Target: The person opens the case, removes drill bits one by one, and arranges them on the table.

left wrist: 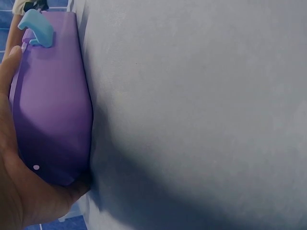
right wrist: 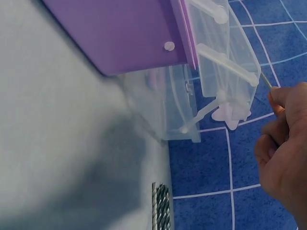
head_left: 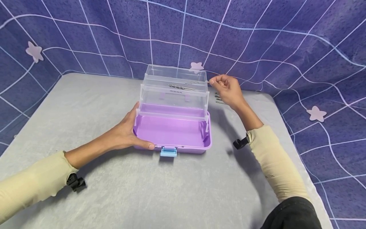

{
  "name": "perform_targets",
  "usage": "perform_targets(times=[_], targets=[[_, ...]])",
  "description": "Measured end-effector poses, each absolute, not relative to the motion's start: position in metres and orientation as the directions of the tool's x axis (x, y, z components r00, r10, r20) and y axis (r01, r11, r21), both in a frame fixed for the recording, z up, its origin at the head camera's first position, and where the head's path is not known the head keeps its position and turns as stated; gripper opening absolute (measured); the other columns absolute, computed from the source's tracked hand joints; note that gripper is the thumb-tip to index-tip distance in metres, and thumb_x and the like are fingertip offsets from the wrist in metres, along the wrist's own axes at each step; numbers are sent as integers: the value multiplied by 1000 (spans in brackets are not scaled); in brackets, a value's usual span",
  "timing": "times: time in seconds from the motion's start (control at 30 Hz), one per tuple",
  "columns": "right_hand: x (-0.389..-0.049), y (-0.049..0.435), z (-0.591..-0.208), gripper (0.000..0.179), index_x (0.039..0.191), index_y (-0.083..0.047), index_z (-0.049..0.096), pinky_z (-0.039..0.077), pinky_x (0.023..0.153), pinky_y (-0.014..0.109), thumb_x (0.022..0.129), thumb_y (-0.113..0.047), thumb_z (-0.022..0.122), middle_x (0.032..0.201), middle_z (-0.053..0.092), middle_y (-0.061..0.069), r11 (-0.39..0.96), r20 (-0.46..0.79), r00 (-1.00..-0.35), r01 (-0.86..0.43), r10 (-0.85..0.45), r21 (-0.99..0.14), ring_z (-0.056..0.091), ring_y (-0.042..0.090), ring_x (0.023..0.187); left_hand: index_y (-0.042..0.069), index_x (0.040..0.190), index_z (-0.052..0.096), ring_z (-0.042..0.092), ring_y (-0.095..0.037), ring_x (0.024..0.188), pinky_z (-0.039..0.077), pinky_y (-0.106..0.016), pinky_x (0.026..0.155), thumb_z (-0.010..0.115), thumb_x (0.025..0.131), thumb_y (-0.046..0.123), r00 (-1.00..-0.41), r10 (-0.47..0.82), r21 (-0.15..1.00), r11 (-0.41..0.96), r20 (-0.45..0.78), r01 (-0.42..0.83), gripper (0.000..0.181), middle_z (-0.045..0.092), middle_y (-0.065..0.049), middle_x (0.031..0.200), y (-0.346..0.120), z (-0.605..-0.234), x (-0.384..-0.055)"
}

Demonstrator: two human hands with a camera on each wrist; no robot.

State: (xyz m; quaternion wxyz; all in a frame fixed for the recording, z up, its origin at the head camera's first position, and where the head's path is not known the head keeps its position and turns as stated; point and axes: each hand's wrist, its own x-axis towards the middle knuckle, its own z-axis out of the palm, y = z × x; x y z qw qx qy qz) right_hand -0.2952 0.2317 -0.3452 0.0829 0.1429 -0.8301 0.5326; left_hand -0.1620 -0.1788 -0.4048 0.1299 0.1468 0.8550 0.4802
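A purple toolbox stands open on the table, its clear stepped trays raised toward the back. My left hand holds the box at its left end, with the thumb along the front rim near the blue latch. Over the right end of the upper tray, my right hand pinches a thin drill bit by one end; the bit points left. Some drill bits lie in the upper tray. Several more drill bits lie side by side on the table behind the right hand.
The table has a grey cloth. A blue gridded curtain with pale stars hangs close behind the trays and along both sides. Black straps sit at both wrists.
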Motion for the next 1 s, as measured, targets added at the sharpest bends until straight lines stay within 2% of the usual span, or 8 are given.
perform_targets(times=[0.13, 0.37, 0.53, 0.67, 0.87, 1.0], targets=[[-291, 239, -346, 26, 116, 5, 78, 28, 56, 21, 109, -20, 75, 64, 35, -15, 370, 288, -947, -321, -144, -872, 31, 1, 59, 37, 180, -16, 48, -40, 155, 32, -75, 133, 115, 62, 41, -925, 372, 859, 497, -82, 124, 176, 26, -18, 182, -179, -405, -162], [-285, 250, -348, 19, 113, 4, 78, 28, 57, 21, 109, -14, 75, 64, 35, -14, 330, 306, -944, -331, -127, -884, 31, 1, 60, 34, 179, -21, 42, -43, 160, 30, -77, 134, 114, 62, 44, -925, 365, 843, 526, -108, 109, 178, 15, -22, 186, -179, -404, -161], [-282, 259, -349, 15, 109, 0, 78, 27, 57, 21, 108, -15, 76, 64, 35, -15, 318, 320, -942, -336, -103, -886, 29, 0, 59, 33, 179, -21, 41, -43, 161, 29, -77, 134, 113, 63, 44, -926, 363, 839, 533, -107, 112, 178, 14, -21, 187, -180, -405, -161], [-280, 265, -350, 15, 110, 2, 79, 24, 55, 21, 108, -13, 75, 63, 36, -16, 299, 323, -944, -329, -70, -896, 29, 0, 58, 34, 180, -20, 43, -42, 159, 30, -76, 134, 114, 63, 43, -924, 371, 849, 515, -96, 119, 178, 20, -21, 185, -180, -405, -162], [-278, 272, -351, 18, 111, 6, 78, 24, 53, 20, 107, -11, 75, 63, 41, -16, 261, 325, -945, -323, -35, -910, 32, 0, 58, 35, 181, -13, 52, -39, 150, 38, -73, 131, 115, 62, 37, -920, 388, 872, 469, -61, 140, 175, 35, -15, 177, -179, -407, -164], [-275, 277, -351, 18, 111, 5, 78, 24, 53, 20, 107, -13, 76, 63, 43, -16, 261, 325, -945, -318, -16, -911, 33, 0, 58, 36, 181, -9, 54, -36, 149, 40, -71, 130, 115, 61, 36, -923, 381, 877, 459, -53, 140, 173, 38, -11, 175, -178, -407, -164]])
